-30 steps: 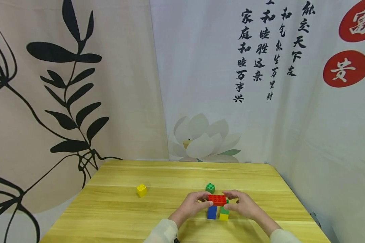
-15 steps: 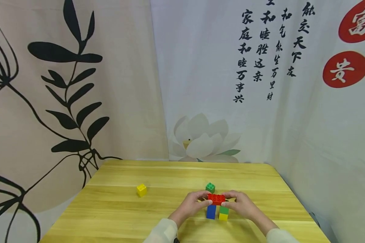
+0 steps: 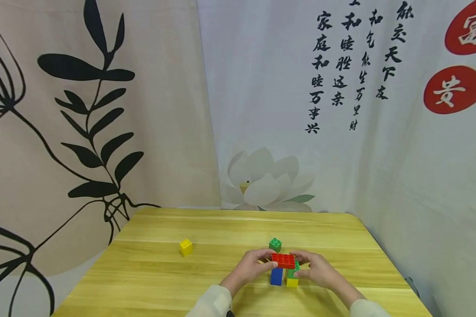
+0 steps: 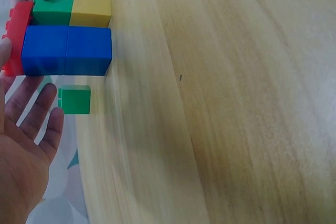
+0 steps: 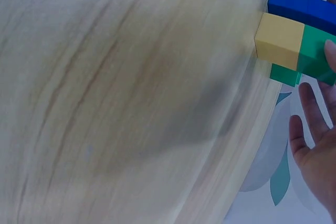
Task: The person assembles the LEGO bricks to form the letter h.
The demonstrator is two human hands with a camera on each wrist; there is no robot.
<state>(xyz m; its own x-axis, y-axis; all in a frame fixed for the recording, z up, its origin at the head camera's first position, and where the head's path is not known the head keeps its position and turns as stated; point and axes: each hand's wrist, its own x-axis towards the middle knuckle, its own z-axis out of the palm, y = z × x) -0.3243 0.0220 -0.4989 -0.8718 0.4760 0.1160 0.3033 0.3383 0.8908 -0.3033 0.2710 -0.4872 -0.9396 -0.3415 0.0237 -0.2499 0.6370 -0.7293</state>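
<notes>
Here's the red brick (image 3: pixel 283 261), right at the left hand's (image 3: pixel 251 266) fingertips, lying flat between the two hands with its studs up! The left hand has it in a narrow pinch, thumb on the near side, its other fingers spread loosely in the left wrist view. Straight under the red brick, just right of the left fingertips, stands the blue stack (image 3: pixel 276 277), two blocks high and upright. Now across to the right hand (image 3: pixel 319 269): its thumb presses the green block (image 4: pixel 53 9), the forefinger reaching round behind, a narrow grip there as well. Below that thumb comes the yellow block (image 4: pixel 90 10), joined under the green one, the pair upright just beside the blue. The red brick's right end reaches toward the green studs; whether it touches them, I can't tell. Just beyond the left fingertips sits a small green cube (image 3: pixel 275 245), alone on the table (image 3: pixel 150 281). And way out, well to the left of the left hand and farther forward, there's a lone yellow cube (image 3: pixel 186 247), studs up! Pale sleeves (image 3: pixel 212 301) behind both hands, and ahead of them, past the table, a cloth backdrop (image 3: pixel 174 110) with a printed lotus (image 3: pixel 262 180).
</notes>
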